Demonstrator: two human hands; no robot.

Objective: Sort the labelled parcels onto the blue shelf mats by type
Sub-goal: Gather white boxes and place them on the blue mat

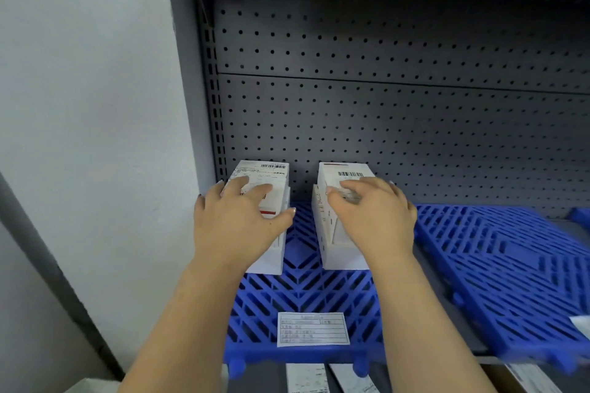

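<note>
Two white labelled parcels stand side by side at the back of the left blue shelf mat [303, 290]. My left hand [236, 220] lies over the top of the left parcel [265, 173], fingers curled round its sides. My right hand [370, 217] covers the right parcel [343, 172] the same way. Each parcel shows a barcode label on its top face. Both parcels rest on the mat, a narrow gap between them. A white paper label [313, 328] is stuck near the mat's front edge.
A second blue mat [510, 265] lies to the right on the same grey shelf. Behind stands a dark pegboard back panel [383, 121]. A white wall [79, 105] bounds the left. More labelled parcels [306, 380] show on the shelf below.
</note>
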